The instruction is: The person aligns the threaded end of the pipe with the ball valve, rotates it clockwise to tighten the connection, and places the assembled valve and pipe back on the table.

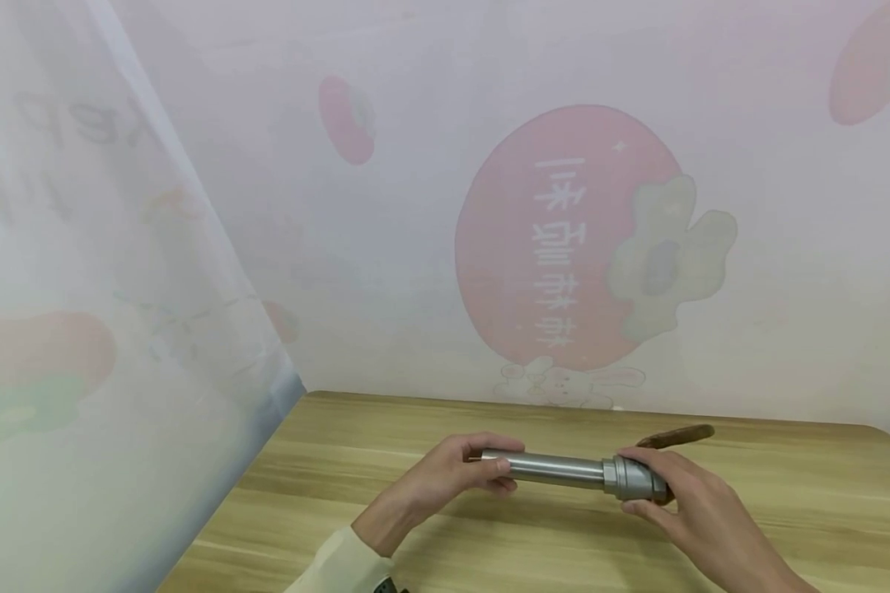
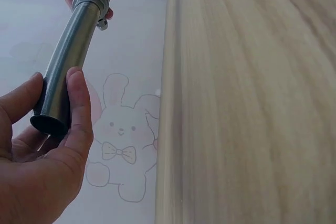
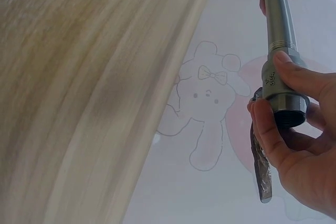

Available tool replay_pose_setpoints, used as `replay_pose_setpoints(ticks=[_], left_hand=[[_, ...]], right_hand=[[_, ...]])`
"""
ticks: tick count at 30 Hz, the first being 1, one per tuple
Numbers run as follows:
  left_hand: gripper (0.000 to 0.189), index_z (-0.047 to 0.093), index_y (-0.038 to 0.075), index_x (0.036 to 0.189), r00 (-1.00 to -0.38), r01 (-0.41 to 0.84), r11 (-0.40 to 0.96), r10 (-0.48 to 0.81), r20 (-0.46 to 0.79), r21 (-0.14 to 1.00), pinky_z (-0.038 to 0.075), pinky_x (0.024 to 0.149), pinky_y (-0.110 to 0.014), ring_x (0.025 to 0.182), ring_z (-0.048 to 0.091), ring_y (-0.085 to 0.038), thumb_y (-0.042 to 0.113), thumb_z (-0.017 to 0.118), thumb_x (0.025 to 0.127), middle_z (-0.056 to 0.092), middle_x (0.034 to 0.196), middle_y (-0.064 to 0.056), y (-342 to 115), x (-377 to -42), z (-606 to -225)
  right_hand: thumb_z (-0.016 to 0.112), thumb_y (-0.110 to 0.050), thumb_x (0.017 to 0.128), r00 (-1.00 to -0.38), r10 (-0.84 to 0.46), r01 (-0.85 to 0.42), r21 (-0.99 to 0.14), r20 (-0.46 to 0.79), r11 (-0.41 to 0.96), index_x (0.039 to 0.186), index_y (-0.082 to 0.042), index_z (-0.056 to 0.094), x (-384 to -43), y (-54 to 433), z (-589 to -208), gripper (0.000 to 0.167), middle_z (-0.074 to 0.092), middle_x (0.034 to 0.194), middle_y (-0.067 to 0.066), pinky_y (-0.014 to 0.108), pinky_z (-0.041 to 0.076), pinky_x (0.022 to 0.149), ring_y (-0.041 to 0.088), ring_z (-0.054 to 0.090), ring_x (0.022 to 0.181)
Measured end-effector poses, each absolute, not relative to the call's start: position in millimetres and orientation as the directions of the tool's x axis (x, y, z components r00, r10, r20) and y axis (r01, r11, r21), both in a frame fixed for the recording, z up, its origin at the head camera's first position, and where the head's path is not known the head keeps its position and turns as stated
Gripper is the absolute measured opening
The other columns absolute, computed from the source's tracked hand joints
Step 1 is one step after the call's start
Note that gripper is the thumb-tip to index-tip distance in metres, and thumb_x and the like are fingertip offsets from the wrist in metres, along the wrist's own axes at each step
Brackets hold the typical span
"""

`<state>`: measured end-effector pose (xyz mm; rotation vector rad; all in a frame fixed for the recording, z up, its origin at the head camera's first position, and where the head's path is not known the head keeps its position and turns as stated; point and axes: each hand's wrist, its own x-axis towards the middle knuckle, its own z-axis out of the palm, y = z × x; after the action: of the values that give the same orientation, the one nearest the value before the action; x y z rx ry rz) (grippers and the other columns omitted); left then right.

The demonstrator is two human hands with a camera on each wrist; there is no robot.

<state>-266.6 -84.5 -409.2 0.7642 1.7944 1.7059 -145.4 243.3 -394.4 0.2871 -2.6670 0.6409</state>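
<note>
A straight steel pipe (image 1: 559, 469) is held nearly level above the wooden table. Its right end is joined to a metal ball valve (image 1: 626, 478), and screw threads show at the joint in the right wrist view. My left hand (image 1: 445, 473) grips the pipe near its free, hollow end (image 2: 50, 124), thumb and fingers on opposite sides. The right hand (image 1: 700, 502) holds the valve body (image 3: 278, 80) between thumb and fingers. From the valve a brown lever handle (image 1: 678, 436) sticks out; its covering looks wrinkled and shiny in the right wrist view (image 3: 262, 177).
The wooden table (image 1: 326, 461) lies under both hands, with its far edge against a pale printed curtain (image 1: 386, 272). Another curtain (image 1: 156, 329) hangs along the left side. A cream sleeve (image 1: 344, 564) and a dark wrist strap (image 1: 387, 585) show at the left wrist.
</note>
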Motion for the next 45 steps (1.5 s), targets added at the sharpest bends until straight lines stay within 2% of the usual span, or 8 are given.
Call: replay_pose_setpoints(ticks=[4, 10, 18, 24, 31, 38, 42, 45], left_hand=[[0.040, 0.066, 0.001, 0.146, -0.693, 0.035, 0.026, 0.721, 0.006, 0.999, 0.062, 0.105, -0.038, 0.110, 0.078, -0.024, 0.012, 0.069, 0.108, 0.073, 0.129, -0.014, -84.0, -266.5, -409.5], [0.040, 0.067, 0.003, 0.145, -0.695, 0.043, 0.026, 0.719, 0.011, 0.999, 0.061, 0.106, -0.037, 0.112, 0.078, -0.024, 0.012, 0.071, 0.107, 0.073, 0.132, -0.012, -83.5, -265.5, -409.1], [0.039, 0.069, 0.007, 0.143, -0.703, 0.074, 0.043, 0.711, 0.022, 0.996, 0.060, 0.107, -0.036, 0.114, 0.077, -0.025, 0.011, 0.074, 0.105, 0.071, 0.136, -0.012, -83.1, -264.2, -408.2], [0.039, 0.071, 0.012, 0.141, -0.712, 0.110, 0.061, 0.701, 0.036, 0.992, 0.059, 0.106, -0.033, 0.114, 0.074, -0.021, 0.012, 0.076, 0.102, 0.070, 0.135, -0.010, -82.5, -262.3, -408.1], [0.039, 0.073, 0.018, 0.139, -0.726, 0.150, 0.095, 0.686, 0.044, 0.984, 0.060, 0.102, -0.033, 0.116, 0.069, -0.020, 0.012, 0.078, 0.100, 0.071, 0.136, -0.004, -81.3, -262.0, -409.5], [0.040, 0.072, 0.011, 0.139, -0.723, 0.135, 0.079, 0.689, 0.044, 0.988, 0.059, 0.102, -0.034, 0.118, 0.069, -0.027, 0.009, 0.079, 0.099, 0.070, 0.136, -0.009, -80.7, -260.6, -408.1], [0.040, 0.072, 0.011, 0.139, -0.725, 0.138, 0.081, 0.688, 0.045, 0.987, 0.059, 0.100, -0.031, 0.115, 0.070, -0.021, 0.012, 0.079, 0.100, 0.071, 0.134, -0.008, -80.6, -261.1, -408.1], [0.036, 0.071, 0.008, 0.140, -0.709, 0.118, 0.048, 0.703, 0.050, 0.992, 0.061, 0.104, -0.033, 0.117, 0.070, -0.019, 0.016, 0.074, 0.105, 0.068, 0.137, -0.010, -80.9, -262.1, -408.8]], right_hand=[[0.098, -0.026, 0.080, -0.902, -0.108, -0.285, -0.389, 0.418, 0.876, 0.130, -0.021, 0.075, -145.1, 243.2, -394.6, 0.055, 0.078, 0.122, -0.002, 0.030, 0.061, 0.076, 0.015, 0.073, 0.099], [0.098, -0.027, 0.079, -0.899, -0.109, -0.287, -0.383, 0.424, 0.878, 0.130, -0.020, 0.075, -145.6, 243.7, -395.0, 0.056, 0.078, 0.121, -0.002, 0.031, 0.061, 0.075, 0.014, 0.072, 0.098], [0.098, -0.025, 0.080, -0.898, -0.111, -0.291, -0.386, 0.426, 0.875, 0.132, -0.018, 0.074, -145.0, 243.4, -394.6, 0.057, 0.078, 0.122, 0.002, 0.037, 0.063, 0.076, 0.020, 0.075, 0.101], [0.098, -0.025, 0.080, -0.896, -0.112, -0.295, -0.389, 0.429, 0.873, 0.132, -0.018, 0.075, -144.6, 243.3, -394.4, 0.057, 0.078, 0.122, 0.003, 0.039, 0.064, 0.076, 0.021, 0.075, 0.102], [0.097, -0.027, 0.080, -0.891, -0.119, -0.303, -0.380, 0.438, 0.874, 0.132, -0.019, 0.074, -144.1, 243.5, -395.3, 0.058, 0.078, 0.121, -0.001, 0.034, 0.063, 0.075, 0.019, 0.075, 0.100], [0.098, -0.025, 0.079, -0.898, -0.112, -0.295, -0.393, 0.426, 0.871, 0.130, -0.020, 0.074, -144.1, 243.5, -395.4, 0.056, 0.077, 0.120, -0.003, 0.029, 0.061, 0.075, 0.012, 0.071, 0.097], [0.098, -0.025, 0.080, -0.902, -0.108, -0.290, -0.401, 0.417, 0.869, 0.130, -0.020, 0.074, -143.9, 243.6, -395.0, 0.056, 0.077, 0.120, -0.003, 0.028, 0.060, 0.074, 0.010, 0.070, 0.096], [0.098, -0.026, 0.080, -0.899, -0.111, -0.295, -0.396, 0.424, 0.870, 0.130, -0.020, 0.074, -143.7, 243.4, -395.0, 0.056, 0.077, 0.120, -0.003, 0.028, 0.060, 0.074, 0.010, 0.070, 0.096]])
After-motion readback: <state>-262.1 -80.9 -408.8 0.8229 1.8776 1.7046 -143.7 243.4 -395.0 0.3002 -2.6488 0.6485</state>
